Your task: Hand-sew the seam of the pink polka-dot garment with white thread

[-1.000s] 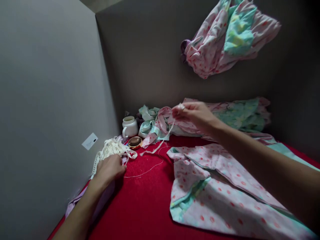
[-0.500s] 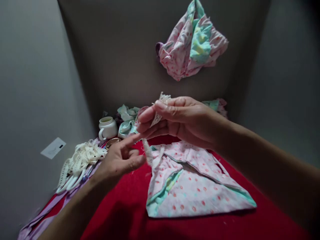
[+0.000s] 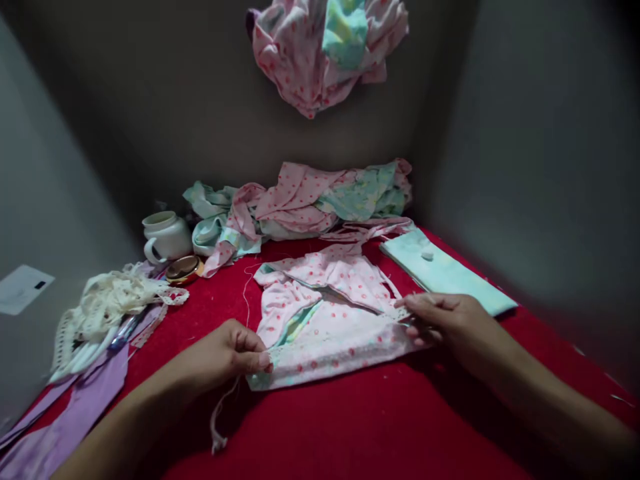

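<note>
A strip of white lace trim stretches above the front edge of a pink dotted cloth piece with mint lining, which looks like a small sewn garment or bag. My left hand pinches one end of the lace near the cloth's left corner. The other end is between the thumb and fingers of my right hand, over the cloth's right side. Below my left hand dangles a white cord end. The lace is partly blurred against the pale cloth.
Cream lace, a white mug, a round brown-lidded tin and purple cloth stand or lie at left. Crumpled fabrics line the back wall. Folded mint cloth lies right; a pink bundle hangs above.
My hands have come down from mid-air and moved apart. The lace, bunched in my right hand before, is now spread between both hands over the pink cloth. The view has tilted downward.
</note>
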A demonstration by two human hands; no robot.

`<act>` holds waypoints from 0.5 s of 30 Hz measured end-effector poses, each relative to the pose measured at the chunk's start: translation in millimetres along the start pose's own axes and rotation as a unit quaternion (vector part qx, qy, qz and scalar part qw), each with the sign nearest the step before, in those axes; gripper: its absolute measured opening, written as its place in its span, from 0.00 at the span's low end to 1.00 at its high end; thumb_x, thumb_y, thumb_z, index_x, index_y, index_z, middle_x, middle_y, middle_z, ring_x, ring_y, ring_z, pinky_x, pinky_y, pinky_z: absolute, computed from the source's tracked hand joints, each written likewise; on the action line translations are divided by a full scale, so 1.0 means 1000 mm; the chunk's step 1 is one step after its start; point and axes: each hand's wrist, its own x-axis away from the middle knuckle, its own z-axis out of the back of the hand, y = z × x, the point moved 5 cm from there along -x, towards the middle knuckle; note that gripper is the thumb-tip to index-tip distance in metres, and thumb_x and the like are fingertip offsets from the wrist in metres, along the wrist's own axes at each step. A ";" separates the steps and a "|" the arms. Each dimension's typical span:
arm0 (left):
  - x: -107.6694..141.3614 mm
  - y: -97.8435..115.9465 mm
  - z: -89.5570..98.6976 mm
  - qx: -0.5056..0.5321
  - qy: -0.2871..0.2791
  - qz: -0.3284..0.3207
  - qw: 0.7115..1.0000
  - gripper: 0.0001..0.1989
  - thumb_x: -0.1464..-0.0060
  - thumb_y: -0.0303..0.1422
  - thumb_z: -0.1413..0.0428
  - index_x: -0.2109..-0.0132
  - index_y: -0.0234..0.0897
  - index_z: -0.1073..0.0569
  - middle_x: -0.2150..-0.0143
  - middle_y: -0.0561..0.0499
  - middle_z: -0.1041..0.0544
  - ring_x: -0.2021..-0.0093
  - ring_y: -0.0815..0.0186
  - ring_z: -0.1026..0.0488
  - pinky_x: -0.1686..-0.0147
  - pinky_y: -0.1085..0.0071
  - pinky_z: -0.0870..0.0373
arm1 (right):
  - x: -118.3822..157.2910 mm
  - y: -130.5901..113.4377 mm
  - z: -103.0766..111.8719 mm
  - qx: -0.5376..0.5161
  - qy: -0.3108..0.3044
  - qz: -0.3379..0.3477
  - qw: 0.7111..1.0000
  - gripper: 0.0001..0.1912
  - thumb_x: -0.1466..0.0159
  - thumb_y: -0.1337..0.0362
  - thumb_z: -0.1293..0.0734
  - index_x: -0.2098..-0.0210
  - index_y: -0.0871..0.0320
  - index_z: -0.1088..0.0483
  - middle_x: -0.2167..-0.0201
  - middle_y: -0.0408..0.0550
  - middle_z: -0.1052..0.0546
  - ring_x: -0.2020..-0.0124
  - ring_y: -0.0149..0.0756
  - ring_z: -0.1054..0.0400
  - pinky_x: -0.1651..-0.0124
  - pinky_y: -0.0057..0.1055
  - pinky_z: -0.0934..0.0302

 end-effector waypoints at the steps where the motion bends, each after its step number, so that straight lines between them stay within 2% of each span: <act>1: -0.006 -0.004 -0.004 -0.003 -0.004 0.011 1.000 0.16 0.62 0.44 0.40 0.78 0.32 0.25 0.82 0.53 0.32 0.82 0.72 0.42 0.80 0.75 0.50 | 0.003 0.014 0.001 0.017 -0.002 -0.030 0.999 0.22 0.50 0.45 0.32 0.76 0.60 0.28 0.83 0.47 0.28 0.84 0.32 0.36 0.81 0.27 0.42; 3: -0.014 -0.009 -0.009 -0.010 -0.010 0.024 1.000 0.16 0.60 0.43 0.40 0.80 0.33 0.27 0.85 0.56 0.37 0.84 0.74 0.47 0.82 0.75 0.55 | 0.005 0.030 0.003 0.070 -0.009 -0.057 0.996 0.22 0.49 0.45 0.33 0.80 0.60 0.31 0.85 0.45 0.31 0.85 0.29 0.39 0.82 0.26 0.46; 6: -0.018 -0.011 -0.010 -0.026 -0.003 0.030 0.999 0.18 0.58 0.45 0.41 0.81 0.33 0.30 0.85 0.57 0.40 0.84 0.75 0.50 0.82 0.75 0.58 | 0.004 0.031 0.008 0.156 0.000 -0.014 0.988 0.22 0.44 0.48 0.36 0.83 0.59 0.34 0.87 0.43 0.34 0.84 0.28 0.42 0.80 0.25 0.49; 8: -0.017 -0.012 -0.008 -0.042 0.003 0.032 0.999 0.19 0.58 0.46 0.42 0.81 0.34 0.32 0.85 0.57 0.41 0.83 0.74 0.50 0.81 0.75 0.57 | 0.002 0.031 0.013 0.189 0.010 0.003 0.982 0.20 0.42 0.51 0.36 0.82 0.59 0.33 0.86 0.43 0.34 0.83 0.28 0.42 0.79 0.25 0.50; 12: -0.016 -0.016 -0.008 -0.040 0.007 0.034 0.999 0.23 0.57 0.49 0.43 0.82 0.36 0.40 0.85 0.59 0.46 0.83 0.74 0.54 0.81 0.74 0.61 | 0.000 0.035 0.017 0.183 -0.008 -0.019 0.983 0.15 0.42 0.54 0.36 0.75 0.59 0.29 0.84 0.43 0.32 0.82 0.29 0.40 0.79 0.25 0.48; 15: -0.017 -0.021 -0.010 -0.027 0.005 0.039 0.999 0.25 0.58 0.50 0.42 0.83 0.38 0.44 0.85 0.60 0.50 0.83 0.74 0.57 0.82 0.73 0.63 | 0.000 0.036 0.017 0.148 -0.025 -0.034 0.988 0.14 0.42 0.55 0.37 0.74 0.61 0.29 0.83 0.43 0.32 0.82 0.29 0.39 0.79 0.25 0.46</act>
